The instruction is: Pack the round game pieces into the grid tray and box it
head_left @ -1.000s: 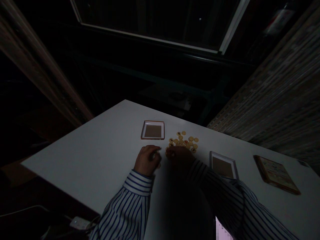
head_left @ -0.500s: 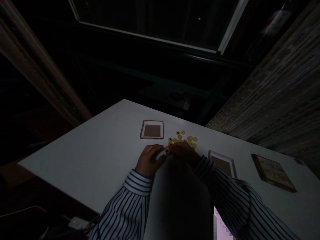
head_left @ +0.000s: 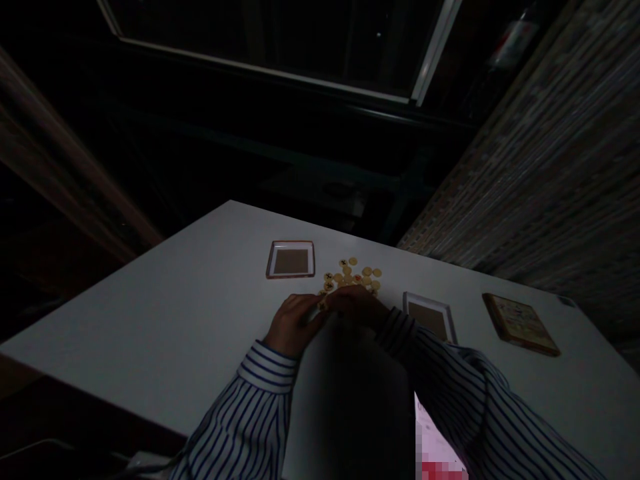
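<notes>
A heap of small round yellow tokens (head_left: 356, 275), some with dark marks, lies in the middle of the white table (head_left: 175, 320). My left hand (head_left: 293, 325) and my right hand (head_left: 357, 305) meet at the heap's near edge, fingers curled and pinched together around a token (head_left: 323, 306). Both arms wear blue-striped white sleeves. The light is very dim, so which hand holds the token is unclear.
A square tray with a brown inside (head_left: 291, 259) sits left of the heap, a second one (head_left: 429, 315) to its right. A flat wooden board (head_left: 520, 323) lies at the far right. A brick wall (head_left: 540, 187) rises on the right; a dark window is behind.
My hands have come together at the near edge of the heap; a second ago they were a little apart. The view has shifted slightly, so everything sits further left.
</notes>
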A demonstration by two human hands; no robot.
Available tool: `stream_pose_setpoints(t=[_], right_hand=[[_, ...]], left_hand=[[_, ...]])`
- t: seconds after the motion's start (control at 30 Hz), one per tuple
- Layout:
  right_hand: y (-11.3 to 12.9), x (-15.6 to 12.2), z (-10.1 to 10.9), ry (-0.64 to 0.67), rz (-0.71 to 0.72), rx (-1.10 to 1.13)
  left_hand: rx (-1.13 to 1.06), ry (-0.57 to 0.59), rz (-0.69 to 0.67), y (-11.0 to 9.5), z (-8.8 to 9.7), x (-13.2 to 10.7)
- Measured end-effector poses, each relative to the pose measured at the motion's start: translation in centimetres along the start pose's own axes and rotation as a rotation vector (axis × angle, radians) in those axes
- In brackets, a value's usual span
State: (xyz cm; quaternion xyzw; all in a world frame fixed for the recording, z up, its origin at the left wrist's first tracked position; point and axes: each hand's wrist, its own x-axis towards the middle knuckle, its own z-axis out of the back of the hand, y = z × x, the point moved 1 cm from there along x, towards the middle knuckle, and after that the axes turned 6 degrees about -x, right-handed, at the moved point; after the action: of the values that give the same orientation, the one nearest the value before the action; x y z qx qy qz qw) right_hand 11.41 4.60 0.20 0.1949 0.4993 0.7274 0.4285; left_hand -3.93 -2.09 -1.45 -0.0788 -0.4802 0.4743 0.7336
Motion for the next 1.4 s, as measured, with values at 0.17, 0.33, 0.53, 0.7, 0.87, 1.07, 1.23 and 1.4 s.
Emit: stream_pose_setpoints(t=[0.17, 0.33, 0.53, 0.7, 0.87, 1.07, 1.23, 1.4], right_hand=[[0.3, -1.3, 2.0, -0.058, 0.008, -0.178], [0.8, -2.6, 4.0, -0.179, 0.026, -0.703], [0.7, -2.6, 3.1, -0.066, 0.151, -1.163], [1.2, -2.0, 1.5, -0.010, 0.105, -1.302], [1.7, -1.8, 0.7, -0.019, 0.079, -1.328], [1.7, -1.5, 0.5, -0.031, 0.054, -1.320], [1.2, -1.2, 0.1, -0.059, 0.065, -1.330], [0.6, -1.1, -0.1, -0.087, 0.098, -1.333]], left_hand=[[0.105, 0.088, 0.046, 0.2, -0.2, -0.1], [0.295, 0.274, 0.099, 0.2, -0.4, -0.1], [0.416, 0.426, 0.143, -0.5, -0.6, -0.1], [0.485, 0.449, 0.165, -0.9, -0.4, 0.1], [0.505, 0.474, 0.173, -0.9, -0.3, 0.2], [0.499, 0.479, 0.182, -0.7, -0.5, 0.1], [0.478, 0.453, 0.208, -1.0, -0.1, 0.5], [0.526, 0.422, 0.213, -2.0, 0.5, 2.4]])
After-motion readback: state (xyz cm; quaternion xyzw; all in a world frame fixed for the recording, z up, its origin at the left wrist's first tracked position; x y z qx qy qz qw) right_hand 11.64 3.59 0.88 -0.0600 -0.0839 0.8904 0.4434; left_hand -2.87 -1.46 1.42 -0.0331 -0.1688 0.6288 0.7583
